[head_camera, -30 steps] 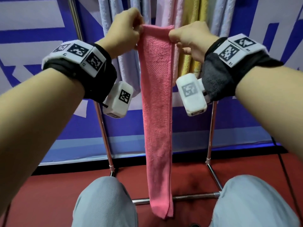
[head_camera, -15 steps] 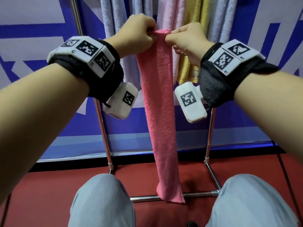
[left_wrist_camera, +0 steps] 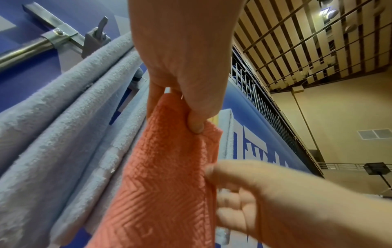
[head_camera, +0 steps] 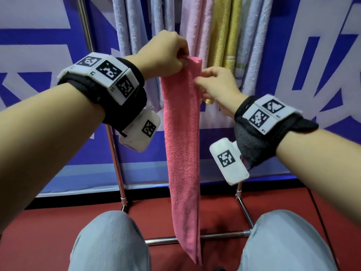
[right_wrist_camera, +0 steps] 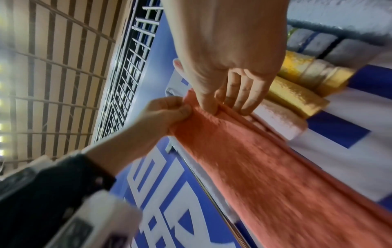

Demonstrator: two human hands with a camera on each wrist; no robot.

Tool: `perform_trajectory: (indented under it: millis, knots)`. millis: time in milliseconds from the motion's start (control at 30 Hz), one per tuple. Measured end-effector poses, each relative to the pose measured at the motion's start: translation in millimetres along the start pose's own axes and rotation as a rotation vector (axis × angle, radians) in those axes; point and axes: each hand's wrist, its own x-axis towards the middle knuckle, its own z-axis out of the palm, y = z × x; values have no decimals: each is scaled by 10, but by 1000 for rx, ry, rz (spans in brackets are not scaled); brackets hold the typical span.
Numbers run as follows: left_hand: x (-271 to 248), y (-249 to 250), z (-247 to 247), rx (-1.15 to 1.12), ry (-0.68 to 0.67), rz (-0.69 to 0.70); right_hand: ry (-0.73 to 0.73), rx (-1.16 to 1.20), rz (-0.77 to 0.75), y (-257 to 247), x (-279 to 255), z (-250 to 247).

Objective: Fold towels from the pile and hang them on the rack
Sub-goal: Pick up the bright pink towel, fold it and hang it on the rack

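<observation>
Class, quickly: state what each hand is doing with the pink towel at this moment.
Left hand: closed, pinching the top of the pink towel.
Right hand: thumb and fingers pinching the towel's right edge, lower down.

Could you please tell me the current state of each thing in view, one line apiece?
pink towel: folded into a narrow strip, hanging straight down, top end held.
left hand: pinches the towel's top corner.
right hand: lower down, thumb and fingers on the towel's right edge.
rack: standing, hung with pale blue, pink and yellow towels.
</observation>
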Motion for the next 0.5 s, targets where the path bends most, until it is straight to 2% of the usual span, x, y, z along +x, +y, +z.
perform_trajectory:
  millis: [167, 333, 500]
  knots:
    - [3, -23, -21, -5, 37, -34, 60, -114, -2, 533, -348, 62]
    - [-8, -54, -60, -13, 107, -34, -123, -256, 70, 973, -739, 76]
    - [-6, -53, -56, -34, 116, -59, -53, -325, -64, 1079, -823, 129]
